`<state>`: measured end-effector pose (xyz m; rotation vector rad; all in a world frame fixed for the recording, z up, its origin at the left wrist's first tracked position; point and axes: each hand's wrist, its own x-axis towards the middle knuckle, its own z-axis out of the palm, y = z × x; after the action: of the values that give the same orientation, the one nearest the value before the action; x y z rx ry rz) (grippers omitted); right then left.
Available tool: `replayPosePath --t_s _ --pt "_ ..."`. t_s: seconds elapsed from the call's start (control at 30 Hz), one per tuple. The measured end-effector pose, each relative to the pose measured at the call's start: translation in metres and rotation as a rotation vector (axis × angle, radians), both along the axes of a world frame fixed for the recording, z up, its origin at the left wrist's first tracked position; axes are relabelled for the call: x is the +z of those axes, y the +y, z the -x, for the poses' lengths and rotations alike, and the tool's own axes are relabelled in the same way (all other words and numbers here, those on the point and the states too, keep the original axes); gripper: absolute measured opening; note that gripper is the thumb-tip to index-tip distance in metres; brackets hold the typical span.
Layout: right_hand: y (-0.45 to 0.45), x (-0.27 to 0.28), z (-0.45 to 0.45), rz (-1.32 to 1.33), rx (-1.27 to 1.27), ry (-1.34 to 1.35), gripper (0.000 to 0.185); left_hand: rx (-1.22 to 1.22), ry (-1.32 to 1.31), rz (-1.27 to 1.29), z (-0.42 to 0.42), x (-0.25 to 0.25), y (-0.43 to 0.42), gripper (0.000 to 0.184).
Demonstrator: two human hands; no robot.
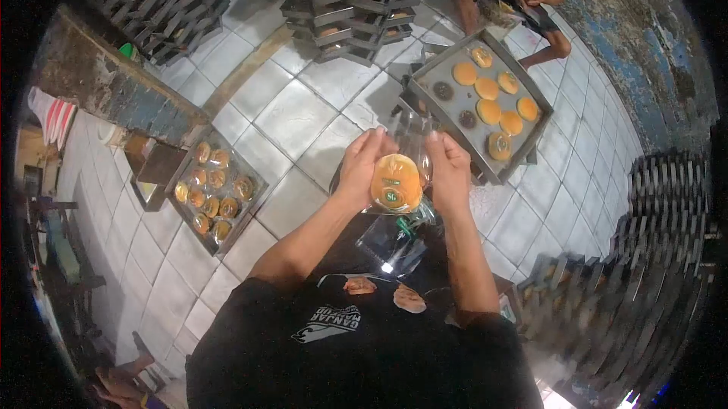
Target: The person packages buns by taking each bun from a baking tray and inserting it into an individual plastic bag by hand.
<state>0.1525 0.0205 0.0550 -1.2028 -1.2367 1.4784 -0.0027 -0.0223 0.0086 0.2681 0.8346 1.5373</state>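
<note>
Pale square floor tiles [294,119] surround you, with stacked dark metal trays [341,7] beyond. Your left hand [449,165] and right hand [364,166] pinch the open end of a clear plastic bag, between them; a round golden bun [396,181] lies inside, apparently behind a green printed mark. Ahead, toward the right, a large grey metal tray [460,132] bears unwrapped buns [487,89].
</note>
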Motion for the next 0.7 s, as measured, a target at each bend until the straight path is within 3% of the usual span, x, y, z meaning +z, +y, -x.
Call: replayPosePath --t_s 0.07,0.13,0.17,0.23,0.27,0.33,0.4,0.47,0.6,0.67,0.7 --pt "-0.007 0.014 -0.001 0.088 0.012 0.019 0.035 -0.008 0.034 -0.055 -0.001 0.003 -0.002 0.029" --pt "-0.016 0.02 -0.001 -0.426 -0.045 -0.181 0.038 0.098 0.288 -0.028 -0.001 0.026 -0.006 0.026" --pt "-0.013 0.017 -0.001 -0.411 -0.059 -0.184 0.038 0.081 0.29 -0.016 0.003 0.024 -0.003 0.026" --pt "0.013 0.011 -0.007 -0.043 -0.033 -0.135 0.04 0.183 0.539 0.033 0.014 0.018 0.012 0.022" --pt "0.023 -0.002 -0.017 -0.055 -0.011 -0.165 0.04 0.178 0.537 0.038 0.017 0.017 0.005 0.022" --pt "0.007 0.004 -0.023 0.093 0.04 -0.169 0.038 0.298 1.14 -0.159 0.028 0.016 -0.009 0.024" --pt "-0.017 -0.028 -0.031 0.154 0.083 -0.177 0.037 0.231 0.981 -0.124 0.031 -0.023 -0.031 0.025" --pt "-0.037 -0.06 -0.037 0.294 0.141 -0.167 0.035 -0.03 0.675 0.117 0.038 -0.062 -0.046 0.022" --pt "-0.064 -0.064 -0.03 0.514 0.121 0.015 0.031 -0.132 0.439 0.145 0.042 -0.058 -0.037 0.016" --pt "-0.047 -0.055 -0.031 0.303 -0.032 0.22 0.028 -0.16 0.442 0.035 0.037 -0.054 -0.015 0.017" --pt "-0.033 -0.054 -0.035 0.178 -0.107 0.167 0.027 -0.178 0.446 -0.085 0.031 -0.049 -0.004 0.023"
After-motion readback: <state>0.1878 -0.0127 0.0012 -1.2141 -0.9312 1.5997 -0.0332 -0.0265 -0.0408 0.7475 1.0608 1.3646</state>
